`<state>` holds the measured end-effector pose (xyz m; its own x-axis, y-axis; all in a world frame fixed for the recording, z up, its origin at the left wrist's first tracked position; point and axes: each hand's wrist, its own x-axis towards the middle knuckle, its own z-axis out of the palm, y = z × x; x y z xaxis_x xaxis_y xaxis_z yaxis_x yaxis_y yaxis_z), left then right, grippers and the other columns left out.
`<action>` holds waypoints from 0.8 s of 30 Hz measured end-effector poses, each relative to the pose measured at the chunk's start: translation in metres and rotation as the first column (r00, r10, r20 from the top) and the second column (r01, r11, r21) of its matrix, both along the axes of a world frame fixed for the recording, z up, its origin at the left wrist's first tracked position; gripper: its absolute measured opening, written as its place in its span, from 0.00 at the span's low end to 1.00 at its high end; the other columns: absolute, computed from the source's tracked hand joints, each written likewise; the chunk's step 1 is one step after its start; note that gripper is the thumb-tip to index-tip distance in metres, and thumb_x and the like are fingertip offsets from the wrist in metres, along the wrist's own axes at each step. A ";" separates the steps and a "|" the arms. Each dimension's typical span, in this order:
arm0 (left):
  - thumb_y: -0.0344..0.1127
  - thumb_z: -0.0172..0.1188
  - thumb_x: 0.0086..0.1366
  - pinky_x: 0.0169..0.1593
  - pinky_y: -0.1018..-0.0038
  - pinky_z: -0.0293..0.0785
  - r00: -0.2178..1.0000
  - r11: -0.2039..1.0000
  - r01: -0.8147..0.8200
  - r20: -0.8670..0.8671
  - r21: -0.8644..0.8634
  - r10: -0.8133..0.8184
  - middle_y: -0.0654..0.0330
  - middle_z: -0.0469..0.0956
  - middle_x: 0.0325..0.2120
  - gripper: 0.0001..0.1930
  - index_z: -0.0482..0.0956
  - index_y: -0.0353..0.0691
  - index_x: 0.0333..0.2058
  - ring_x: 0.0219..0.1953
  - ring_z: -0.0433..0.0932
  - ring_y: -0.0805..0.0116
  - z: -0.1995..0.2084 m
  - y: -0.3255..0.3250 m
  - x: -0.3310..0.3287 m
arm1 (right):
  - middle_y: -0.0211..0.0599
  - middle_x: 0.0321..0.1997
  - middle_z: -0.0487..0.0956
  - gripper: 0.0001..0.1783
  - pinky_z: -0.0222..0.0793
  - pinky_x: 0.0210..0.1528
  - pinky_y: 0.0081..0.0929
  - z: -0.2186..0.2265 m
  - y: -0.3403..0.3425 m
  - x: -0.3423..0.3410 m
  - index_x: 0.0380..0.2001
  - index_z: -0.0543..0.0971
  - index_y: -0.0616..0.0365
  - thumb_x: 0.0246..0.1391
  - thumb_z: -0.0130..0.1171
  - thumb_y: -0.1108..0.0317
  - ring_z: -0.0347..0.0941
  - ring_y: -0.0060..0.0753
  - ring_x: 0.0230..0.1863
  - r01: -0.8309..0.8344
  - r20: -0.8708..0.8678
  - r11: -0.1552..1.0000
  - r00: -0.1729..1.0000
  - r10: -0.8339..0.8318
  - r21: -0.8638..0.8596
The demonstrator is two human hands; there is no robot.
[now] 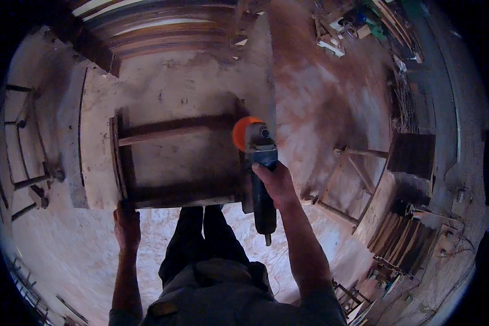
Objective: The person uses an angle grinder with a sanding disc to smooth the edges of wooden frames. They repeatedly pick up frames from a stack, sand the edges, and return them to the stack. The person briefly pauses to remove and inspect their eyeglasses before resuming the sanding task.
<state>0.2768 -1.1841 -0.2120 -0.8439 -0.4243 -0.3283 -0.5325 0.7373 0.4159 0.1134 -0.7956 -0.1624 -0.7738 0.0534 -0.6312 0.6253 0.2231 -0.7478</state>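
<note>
My right hand (277, 183) grips the dark body of an angle grinder (259, 163) whose orange disc (242, 132) meets the right side of a wooden frame (174, 126). The frame, made of dark rails, lies on a pale workbench (163, 87). My left hand (126, 224) clasps the frame's near left corner at the bench's front edge. Between my forearms, my dark trousers and feet show over the sawdust-covered floor.
A sawdust heap (320, 103) spreads to the right of the bench. Stacked wooden boards (402, 239) lean at the lower right, with a wooden trestle (358, 168) beside them. Metal bars (27, 179) stand at the left. Planks (163, 27) lie beyond the bench.
</note>
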 end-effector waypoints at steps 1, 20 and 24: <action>0.32 0.58 0.59 0.47 0.50 0.71 1.000 1.000 0.015 0.005 0.011 -0.015 0.44 0.72 0.46 0.25 0.64 0.43 0.56 0.49 0.71 0.39 0.001 0.000 0.000 | 0.35 0.34 0.81 0.24 0.71 0.38 0.28 -0.003 0.001 -0.004 0.41 0.78 0.62 0.48 0.67 0.53 0.75 0.25 0.35 -0.007 0.011 1.000 1.000 0.007 -0.022; 0.48 0.55 0.67 0.32 0.74 0.75 0.761 0.430 -0.554 0.225 0.713 0.608 0.60 0.75 0.32 0.24 0.70 0.31 0.50 0.31 0.76 0.71 -0.016 0.001 0.023 | 0.36 0.37 0.81 0.23 0.72 0.39 0.30 0.039 -0.069 -0.002 0.43 0.78 0.62 0.48 0.66 0.57 0.77 0.28 0.35 -0.323 0.062 0.929 0.947 0.316 0.181; 0.47 0.55 0.67 0.34 0.73 0.75 0.748 0.363 -0.523 0.211 0.771 0.630 0.59 0.75 0.33 0.24 0.70 0.32 0.51 0.32 0.77 0.70 -0.014 0.006 0.030 | 0.40 0.36 0.82 0.24 0.72 0.42 0.34 0.024 -0.121 0.002 0.41 0.79 0.60 0.46 0.66 0.53 0.79 0.35 0.38 -0.432 -0.113 0.894 0.888 0.445 0.124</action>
<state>0.3068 -1.1784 -0.2261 -0.5436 -0.4599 -0.7021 -0.6134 -0.3533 0.7064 0.1150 -0.9166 -0.1384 -0.8093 -0.2578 -0.5278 0.3423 0.5232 -0.7804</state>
